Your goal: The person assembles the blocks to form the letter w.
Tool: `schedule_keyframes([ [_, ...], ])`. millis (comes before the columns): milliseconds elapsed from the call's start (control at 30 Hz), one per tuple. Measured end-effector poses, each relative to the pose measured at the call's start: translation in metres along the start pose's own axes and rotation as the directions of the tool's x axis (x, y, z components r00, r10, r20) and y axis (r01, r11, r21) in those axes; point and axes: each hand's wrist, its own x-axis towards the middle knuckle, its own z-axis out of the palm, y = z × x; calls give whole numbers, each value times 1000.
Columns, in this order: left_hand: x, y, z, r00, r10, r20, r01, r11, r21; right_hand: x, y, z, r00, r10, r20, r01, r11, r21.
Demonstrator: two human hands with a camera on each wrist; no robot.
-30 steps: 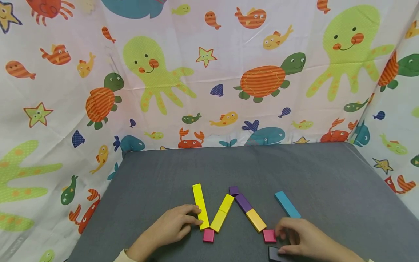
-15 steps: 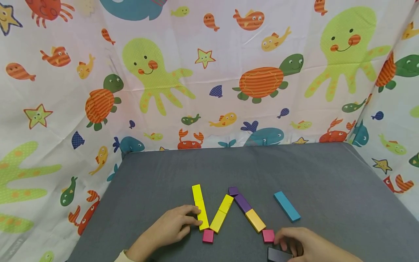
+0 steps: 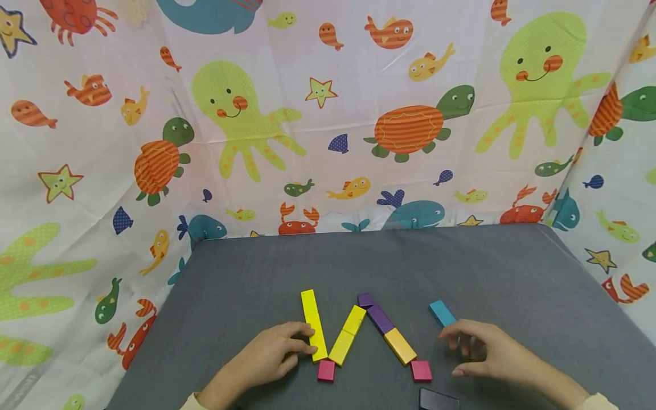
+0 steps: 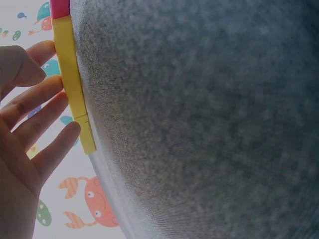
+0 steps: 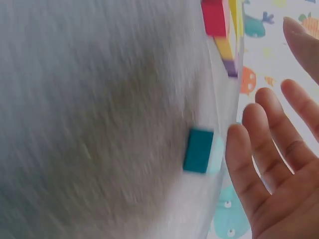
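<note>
Reaching, right hand: we see our right hand spread over the near end of the teal block, fingers relaxed and loosely bent. The right wrist view shows the fingers straight and apart, with the teal block just beside the fingertips, so we judge nothing is gripped yet; whether a fingertip already touches it, we cannot tell.

Steadying, left hand: our left hand lies flat-fingered against the left yellow bar. In the left wrist view the fingers are straight and rest along the side of that bar; it presses, it does not clasp.

Teal block, place: it lies on the grey table, slanted, well apart from the other blocks, to the right of them, its far end free and its near end under our right fingers.

Done so far: we judge three strokes of a zigzag laid: the left yellow bar, a slanted yellow bar, then a purple and yellow run sloping down to the right. A pink square sits at the foot of the first two, another pink square at the foot of the third.

Left to do: as we judge it, the teal block is not yet joined to the pink square on the right, and a dark block near the table's front edge lies unused, untouched by either hand.

Backdrop: a sea-creature curtain hangs behind the table.
</note>
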Motion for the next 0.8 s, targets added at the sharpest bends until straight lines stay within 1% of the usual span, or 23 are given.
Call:
schedule_keyframes([
  [133, 0, 0, 0, 1000, 8, -10, -8, 1000, 4, 4, 6, -9, 995, 16, -99, -28, 992, -126],
  [200, 0, 0, 0, 1000, 12, -15, -12, 1000, 5, 6, 9, -13, 990, 39, -135, -62, 985, -164],
  [300, -1, 0, 1, 1000, 19, -24, -19, 1000, 8, 8, 14, -18, 984, 77, -160, -106, 977, -186],
  [400, -1, -1, 1, 999, 24, -32, -24, 1000, 12, 10, 24, -23, 983, 100, -151, -124, 979, -161],
  [600, 0, 0, 1, 1000, 12, -20, -12, 1000, 10, 14, 44, -30, 987, 131, -92, -140, 984, -111],
  [800, 0, 1, -2, 1000, -4, -1, 4, 1000, 2, 17, 58, -33, 993, 112, -29, -114, 986, -122],
])
